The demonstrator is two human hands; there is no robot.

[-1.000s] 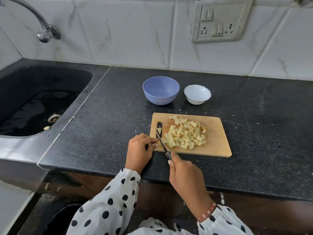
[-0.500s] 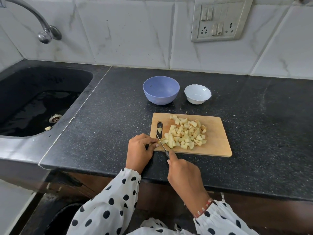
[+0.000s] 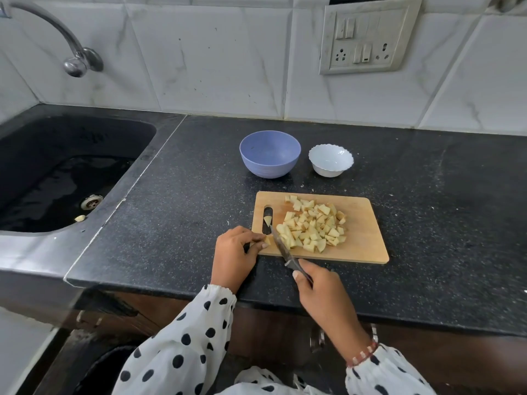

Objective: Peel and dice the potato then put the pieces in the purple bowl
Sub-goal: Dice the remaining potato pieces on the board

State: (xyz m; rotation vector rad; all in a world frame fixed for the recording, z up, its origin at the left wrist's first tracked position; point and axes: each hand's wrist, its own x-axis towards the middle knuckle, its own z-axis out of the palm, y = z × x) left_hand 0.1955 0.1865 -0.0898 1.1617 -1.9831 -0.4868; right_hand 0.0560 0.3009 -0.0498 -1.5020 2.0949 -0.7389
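A pile of diced potato pieces lies on the wooden cutting board. One piece sits in the board's handle slot. My left hand pinches a small potato piece at the board's near left corner. My right hand grips a knife by its handle, and the blade rests on the board right beside that piece. The purple bowl stands behind the board with nothing inside.
A white scalloped bowl stands to the right of the purple one. A black sink with a tap lies to the left. The dark counter's front edge runs just below my hands. A wall socket panel is behind.
The knife blade has shifted slightly back and forth at the board's left corner. My left hand stays on the small piece. The pile has not moved.
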